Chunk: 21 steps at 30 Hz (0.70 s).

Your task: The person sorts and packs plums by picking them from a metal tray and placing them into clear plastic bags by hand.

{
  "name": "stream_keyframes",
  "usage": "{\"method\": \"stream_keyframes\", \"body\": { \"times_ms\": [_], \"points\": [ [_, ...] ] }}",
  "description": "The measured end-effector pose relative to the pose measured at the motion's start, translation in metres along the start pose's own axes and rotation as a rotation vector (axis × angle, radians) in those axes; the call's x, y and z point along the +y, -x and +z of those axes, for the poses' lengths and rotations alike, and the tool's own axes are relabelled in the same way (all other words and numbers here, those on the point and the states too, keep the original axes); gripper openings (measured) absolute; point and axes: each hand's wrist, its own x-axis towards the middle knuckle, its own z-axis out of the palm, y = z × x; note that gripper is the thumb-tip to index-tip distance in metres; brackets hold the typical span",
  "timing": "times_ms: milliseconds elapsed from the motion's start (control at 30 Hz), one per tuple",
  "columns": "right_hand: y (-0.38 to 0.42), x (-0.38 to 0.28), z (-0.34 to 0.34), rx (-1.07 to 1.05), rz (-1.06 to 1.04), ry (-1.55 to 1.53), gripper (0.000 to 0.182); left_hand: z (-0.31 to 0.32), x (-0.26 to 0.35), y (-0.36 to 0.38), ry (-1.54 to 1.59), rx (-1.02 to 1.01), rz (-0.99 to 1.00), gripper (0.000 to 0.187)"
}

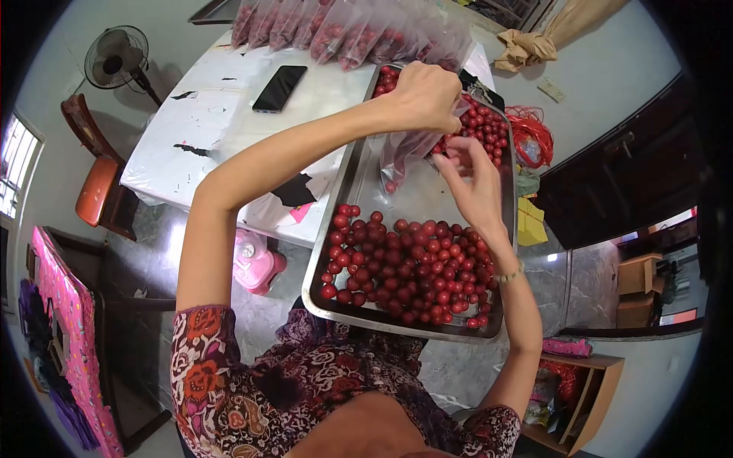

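Round dark-red fruits (412, 263) lie heaped in the near end of a metal tray (309, 286), with more red fruits (485, 126) at its far end. My left hand (427, 95) is closed at the top of a clear plastic bag (401, 153), which hangs slanted over the tray's middle. At least one red fruit shows low in that bag. Just beside the bag, my right hand (477, 183) has its fingers curled with the thumb opposite, and red fruit shows between them. The curled fingers partly hide how many it holds.
Filled plastic bags of red fruit (343, 34) stand in a row along the table's far edge. A black phone (280, 88) lies on the white-covered table (175, 153). Red string (529, 136) is bundled right of the tray. A pink stool (256, 263) stands below the table.
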Motion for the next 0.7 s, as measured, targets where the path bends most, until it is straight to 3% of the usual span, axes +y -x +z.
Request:
{"method": "stream_keyframes", "body": {
  "times_ms": [67,233,333,467,567,633,700],
  "points": [
    [-0.017,0.004,0.011,-0.017,0.066,-0.053,0.027,0.001,0.002,-0.004,-0.016,-0.029,-0.008,0.022],
    [-0.034,0.012,0.021,0.046,0.072,0.257,0.026,0.001,-0.005,-0.005,0.003,-0.046,0.022,0.025],
    [-0.034,0.020,0.024,0.113,0.013,0.132,0.024,-0.003,-0.017,-0.003,0.139,-0.054,0.121,0.031],
    [-0.033,0.023,0.025,0.156,0.012,0.092,0.020,-0.010,-0.026,0.000,0.251,-0.122,0.098,0.033],
    [-0.032,0.023,0.024,0.045,0.057,0.075,0.018,0.001,-0.043,0.002,0.505,0.012,0.066,0.028],
    [-0.030,0.020,0.028,0.124,-0.028,0.043,0.015,0.014,-0.056,0.006,0.732,0.356,-0.072,0.024],
    [-0.028,0.021,0.030,0.128,-0.002,0.024,0.015,0.029,-0.076,0.014,0.666,0.300,-0.177,0.028]
  ]
}}
